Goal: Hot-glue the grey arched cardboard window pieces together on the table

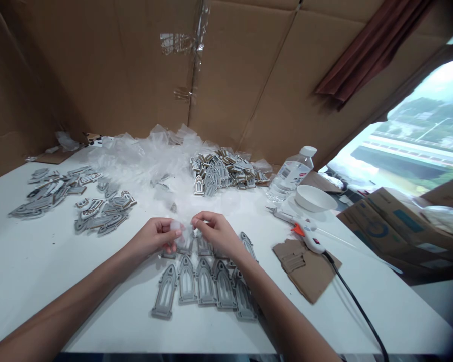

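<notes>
My left hand is closed, with thumb and fingers pinching a small translucent plastic bag. Facing it, my right hand has its fingertips pinched together at the bag's other edge; whatever lies between them is too small to make out. Grey arched window-shaped pieces lie in rows on the table just below both hands. Some of the upper row is hidden behind my hands and the bag.
Crumpled clear bags heap at the back, beside a pile of small arched pieces. More grey pieces lie left. At right are a water bottle, a white bowl and a corded glue gun on cardboard.
</notes>
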A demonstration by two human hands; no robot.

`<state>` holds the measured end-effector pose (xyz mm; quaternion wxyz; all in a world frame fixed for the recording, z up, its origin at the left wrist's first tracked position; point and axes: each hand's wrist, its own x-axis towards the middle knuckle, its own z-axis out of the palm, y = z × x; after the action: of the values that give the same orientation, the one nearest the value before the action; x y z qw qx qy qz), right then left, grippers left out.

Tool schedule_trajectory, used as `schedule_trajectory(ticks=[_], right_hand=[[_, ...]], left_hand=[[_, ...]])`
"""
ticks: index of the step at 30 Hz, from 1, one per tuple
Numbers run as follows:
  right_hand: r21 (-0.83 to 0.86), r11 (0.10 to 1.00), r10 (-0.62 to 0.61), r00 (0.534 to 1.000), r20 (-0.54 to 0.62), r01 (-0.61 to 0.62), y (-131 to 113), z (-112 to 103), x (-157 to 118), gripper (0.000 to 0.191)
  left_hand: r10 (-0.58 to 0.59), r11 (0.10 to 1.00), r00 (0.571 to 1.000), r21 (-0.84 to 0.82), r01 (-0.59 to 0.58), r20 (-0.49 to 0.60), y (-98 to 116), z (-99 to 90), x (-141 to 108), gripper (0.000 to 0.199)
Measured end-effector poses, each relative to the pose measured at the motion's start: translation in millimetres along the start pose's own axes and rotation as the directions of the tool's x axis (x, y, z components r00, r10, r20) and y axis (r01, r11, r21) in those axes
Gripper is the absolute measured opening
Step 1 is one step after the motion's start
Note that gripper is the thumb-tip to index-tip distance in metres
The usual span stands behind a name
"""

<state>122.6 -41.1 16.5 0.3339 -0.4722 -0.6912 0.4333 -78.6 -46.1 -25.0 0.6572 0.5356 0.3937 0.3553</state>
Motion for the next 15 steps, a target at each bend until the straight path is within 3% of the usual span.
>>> schedule_trajectory(ticks=[2,7,15], right_hand=[[-0.035,0.999,0.014,1.000,-0.025,-0.015,1,-8,1,0.026],[-0.310,0.951,-0.006,0.999,-0.038,-0.006,9,-30,1,0.018],[-0.429,0.901,-0.014,0.992,0.129,0.068,16,-36,1,0.015]], left_hand=[[0.002,1.000,1.000,-0.009,-0.002,-0.014,-1,-0.8,1,0.031],[0.019,1.000,0.997,-0.023,-0.021,-0.078,1,-0.9,0,0.029],[0.001,0.999,0.993,-0.036,-0.006,-0.120,6,1.1,-2,0.032]])
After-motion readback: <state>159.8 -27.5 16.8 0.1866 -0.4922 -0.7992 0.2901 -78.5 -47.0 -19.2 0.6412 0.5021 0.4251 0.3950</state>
